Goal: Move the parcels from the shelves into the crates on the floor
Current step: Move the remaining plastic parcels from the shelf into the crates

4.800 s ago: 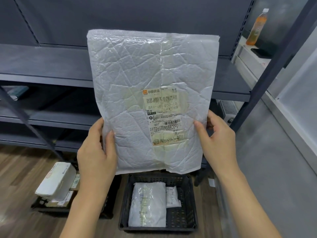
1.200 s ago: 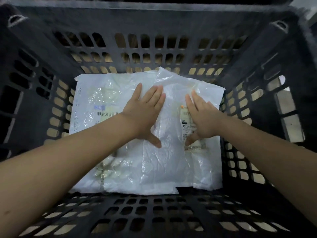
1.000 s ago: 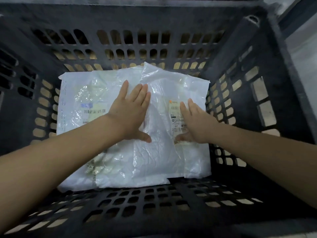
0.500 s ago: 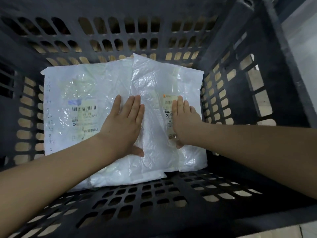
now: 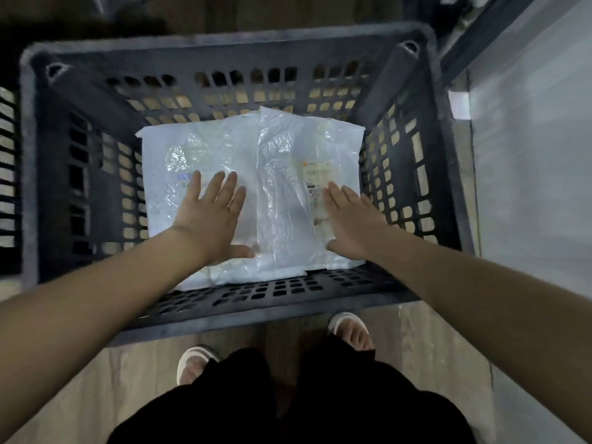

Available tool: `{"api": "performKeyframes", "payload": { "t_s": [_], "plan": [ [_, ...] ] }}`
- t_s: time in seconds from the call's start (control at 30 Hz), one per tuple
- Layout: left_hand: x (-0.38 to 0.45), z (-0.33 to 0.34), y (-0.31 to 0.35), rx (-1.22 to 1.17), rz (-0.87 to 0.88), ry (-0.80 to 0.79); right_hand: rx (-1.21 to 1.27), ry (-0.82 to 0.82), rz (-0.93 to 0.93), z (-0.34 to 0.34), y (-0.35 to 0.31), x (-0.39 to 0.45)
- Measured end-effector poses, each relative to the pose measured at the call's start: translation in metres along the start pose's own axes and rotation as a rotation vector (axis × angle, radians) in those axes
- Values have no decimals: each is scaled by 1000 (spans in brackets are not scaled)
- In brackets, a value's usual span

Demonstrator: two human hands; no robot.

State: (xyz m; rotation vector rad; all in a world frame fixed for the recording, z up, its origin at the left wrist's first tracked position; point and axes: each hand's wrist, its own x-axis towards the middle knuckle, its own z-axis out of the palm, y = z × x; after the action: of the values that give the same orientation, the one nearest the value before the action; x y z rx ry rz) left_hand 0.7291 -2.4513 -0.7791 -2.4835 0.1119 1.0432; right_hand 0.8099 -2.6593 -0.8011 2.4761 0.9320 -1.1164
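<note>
Wood-grain floor (image 5: 134, 373) runs under a dark perforated crate (image 5: 224, 309), with a pale grey wall (image 5: 531, 187) along the right and part of a second crate (image 5: 8, 174) at the left edge. Inside the near crate lie two white plastic parcels flat on its bottom. The larger left parcel (image 5: 179, 155) fills the left and middle; the right parcel (image 5: 288, 193), crinkled and carrying a printed shipping label (image 5: 315, 181), overlaps its right part and reaches close to the crate's right wall.

Both arms reach down into the crate. The left hand (image 5: 213, 216) is spread wide, fingers straight and thumb out, over the left parcel just beside the overlapping edge of the right one. The right hand (image 5: 350, 224) is likewise flat and open, fingers together, over the right parcel's label area near that parcel's right edge. Whether either palm presses or only hovers cannot be told. Neither hand grips anything.

Below the crate's near rim, two feet in light slippers (image 5: 195, 363) and dark clothing (image 5: 288, 405) show.
</note>
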Motion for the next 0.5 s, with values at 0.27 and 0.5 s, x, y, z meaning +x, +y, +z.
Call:
{"api": "performKeyframes", "payload": {
  "t_s": [0.27, 0.5],
  "plan": [
    [-137, -88, -80, -75, -247, -88, -37, 17, 39, -131, 9, -152],
    [-268, -226, -146, -206, -305, 55, -20, 150, -20, -283, 25, -285]
  ]
}}
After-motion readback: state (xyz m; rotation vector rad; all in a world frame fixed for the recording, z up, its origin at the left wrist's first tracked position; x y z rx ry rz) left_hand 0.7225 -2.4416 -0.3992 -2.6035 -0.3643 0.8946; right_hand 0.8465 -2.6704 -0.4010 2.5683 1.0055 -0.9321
